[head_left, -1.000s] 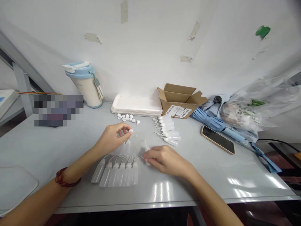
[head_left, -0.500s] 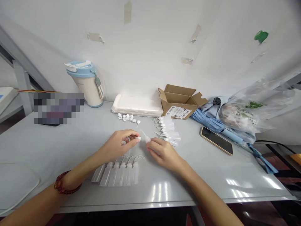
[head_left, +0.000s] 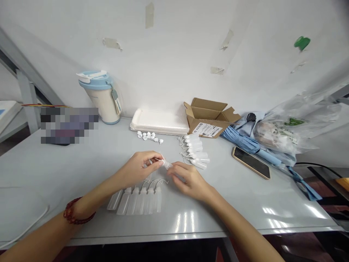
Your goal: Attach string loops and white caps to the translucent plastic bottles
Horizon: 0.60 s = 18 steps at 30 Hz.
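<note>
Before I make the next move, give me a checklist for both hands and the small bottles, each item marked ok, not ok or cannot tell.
1. Left hand pinching a small white plastic cap: ok.
2. Right hand holding a slender translucent plastic bottle: ok, though its fingers hide part of it.
3. Cap seated on that bottle's tip: cannot tell, fingers hide the join.
4. Row of translucent plastic bottles lying side by side below the hands: ok.
5. Cluster of small white plastic caps beyond the hands, within view: ok.
</note>
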Tool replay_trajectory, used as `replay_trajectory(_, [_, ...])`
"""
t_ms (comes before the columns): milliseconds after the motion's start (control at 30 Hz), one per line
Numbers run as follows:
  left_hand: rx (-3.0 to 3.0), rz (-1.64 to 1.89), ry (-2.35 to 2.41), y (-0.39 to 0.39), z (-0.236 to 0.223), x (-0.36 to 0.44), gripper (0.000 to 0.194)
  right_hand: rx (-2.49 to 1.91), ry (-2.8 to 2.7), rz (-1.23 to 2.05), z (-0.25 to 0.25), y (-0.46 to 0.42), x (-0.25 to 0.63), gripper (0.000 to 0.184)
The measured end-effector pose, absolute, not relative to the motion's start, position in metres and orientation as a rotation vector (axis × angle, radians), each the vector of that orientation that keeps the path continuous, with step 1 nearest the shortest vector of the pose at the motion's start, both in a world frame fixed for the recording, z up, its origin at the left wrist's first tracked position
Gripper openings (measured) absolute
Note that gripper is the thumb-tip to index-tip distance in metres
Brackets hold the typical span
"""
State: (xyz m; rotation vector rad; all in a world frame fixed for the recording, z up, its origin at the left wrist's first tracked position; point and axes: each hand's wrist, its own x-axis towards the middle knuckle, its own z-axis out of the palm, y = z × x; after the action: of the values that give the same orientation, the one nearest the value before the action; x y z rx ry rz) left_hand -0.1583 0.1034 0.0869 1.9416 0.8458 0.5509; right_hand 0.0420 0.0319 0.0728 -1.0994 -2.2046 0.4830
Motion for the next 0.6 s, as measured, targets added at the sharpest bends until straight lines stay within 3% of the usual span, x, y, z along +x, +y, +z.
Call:
replay_trajectory(333, [1.885,0.457,0.815,0.1003,0.0905,-0.1573,0.024,-1.094,-2.119,0.659,0.0781,0.0276,0.0407,0.021])
replay_trajectory(600, [1.828,0.534,0.772,0.0965,0.0914,-0.1547,0.019,-1.276,-1.824,0.902,0.0805,0.0287,0.0396,0.007])
